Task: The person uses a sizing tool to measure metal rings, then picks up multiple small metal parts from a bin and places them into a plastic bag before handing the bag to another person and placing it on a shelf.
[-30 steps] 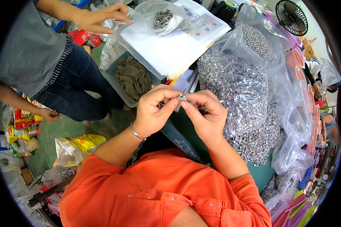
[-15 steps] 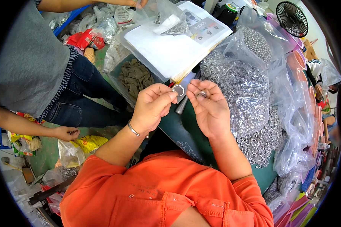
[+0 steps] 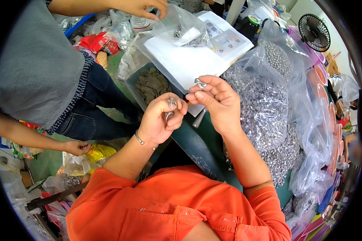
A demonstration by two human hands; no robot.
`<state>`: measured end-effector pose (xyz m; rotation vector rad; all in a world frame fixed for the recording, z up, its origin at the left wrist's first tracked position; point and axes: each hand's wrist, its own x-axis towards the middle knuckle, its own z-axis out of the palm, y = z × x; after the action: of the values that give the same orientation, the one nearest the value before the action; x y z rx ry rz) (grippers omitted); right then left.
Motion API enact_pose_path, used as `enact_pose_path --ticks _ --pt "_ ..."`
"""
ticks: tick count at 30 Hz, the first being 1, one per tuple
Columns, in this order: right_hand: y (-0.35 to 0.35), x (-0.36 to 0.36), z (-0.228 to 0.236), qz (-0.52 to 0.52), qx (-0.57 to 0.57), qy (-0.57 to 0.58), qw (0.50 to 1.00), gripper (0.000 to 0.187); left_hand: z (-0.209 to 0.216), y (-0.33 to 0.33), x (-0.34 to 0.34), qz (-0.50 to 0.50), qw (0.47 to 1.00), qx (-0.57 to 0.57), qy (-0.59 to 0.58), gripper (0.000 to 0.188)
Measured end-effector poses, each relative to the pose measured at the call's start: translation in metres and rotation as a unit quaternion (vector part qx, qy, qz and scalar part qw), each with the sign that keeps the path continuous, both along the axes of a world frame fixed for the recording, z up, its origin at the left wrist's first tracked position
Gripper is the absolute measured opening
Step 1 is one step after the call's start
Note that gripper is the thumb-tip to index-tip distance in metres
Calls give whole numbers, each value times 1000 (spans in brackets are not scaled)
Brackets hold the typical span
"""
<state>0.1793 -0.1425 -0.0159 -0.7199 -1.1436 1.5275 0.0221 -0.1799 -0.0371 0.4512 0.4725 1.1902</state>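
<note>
Small silver rings (image 3: 171, 104) sit in the curled fingers of my left hand (image 3: 155, 120), which is closed around them; how many is partly hidden. Close by on the right, my right hand (image 3: 221, 106) pinches a silver ring (image 3: 200, 83) with an ornamented front between its fingertips. The hands are slightly apart above the green table (image 3: 201, 144). Behind my right hand a tapered metal rod (image 3: 199, 118) lies on the table, partly covered.
Bags of shiny metal pieces (image 3: 261, 108) heap up on the right. Ahead lie white papers (image 3: 181, 60) with a clear bag (image 3: 189, 32) on them, and a bin holding brown cloth (image 3: 152, 85). A person in grey (image 3: 36, 68) stands at left, one hand near that bag. A fan (image 3: 314, 32) stands far right.
The ring that my left fingertips held out toward the right is now among the curled fingers. My right hand has brought a ring up from its palm to its fingertips. The view has shifted slightly.
</note>
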Motion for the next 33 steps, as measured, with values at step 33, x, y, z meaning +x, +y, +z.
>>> enact_pose_path --ticks 33 --pt "92 -61 40 -155 508 -301 792 9 3 48 -32 258 965 0 39 8"
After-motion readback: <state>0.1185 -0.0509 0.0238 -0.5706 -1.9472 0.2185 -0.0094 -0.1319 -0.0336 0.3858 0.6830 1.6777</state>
